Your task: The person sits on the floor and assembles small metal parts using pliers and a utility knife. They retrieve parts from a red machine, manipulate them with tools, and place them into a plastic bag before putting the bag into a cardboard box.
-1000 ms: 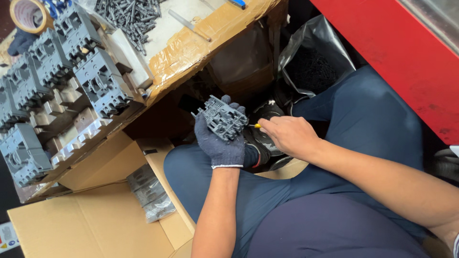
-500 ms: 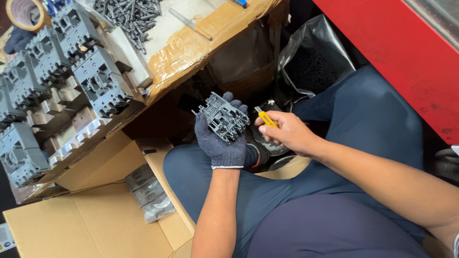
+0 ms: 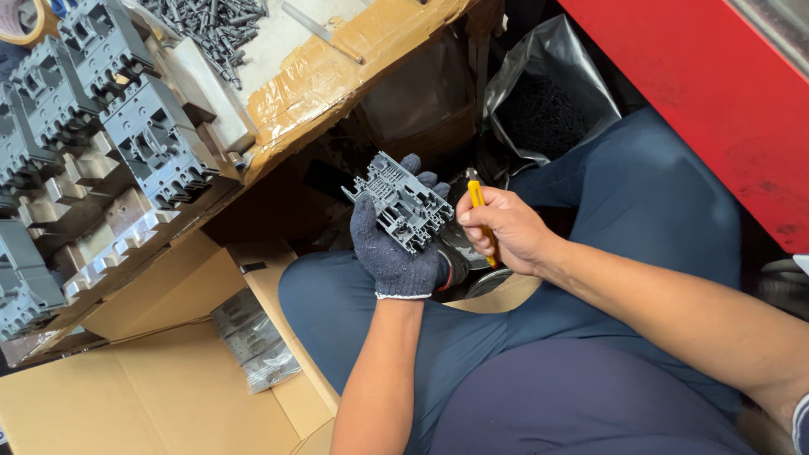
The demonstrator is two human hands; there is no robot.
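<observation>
My left hand [image 3: 394,253] wears a dark knitted glove and holds a grey moulded plastic housing [image 3: 402,202] up over my lap. My bare right hand [image 3: 499,229] is closed around a yellow-handled screwdriver [image 3: 479,200], its metal tip pointing up just right of the housing. The tool's lower end is hidden in my fist. Both hands sit close together above my blue trousers.
A taped cardboard bench [image 3: 329,67] at upper left carries rows of grey housings [image 3: 143,139] and a tray of dark screws [image 3: 206,24]. A black plastic bag [image 3: 548,101] lies beyond my knees. Cardboard boxes [image 3: 152,396] stand at lower left, a red panel [image 3: 716,93] at right.
My right hand has drawn back from the housing and turned the screwdriver so its yellow handle and tip now show upright. The left hand tilted the housing slightly.
</observation>
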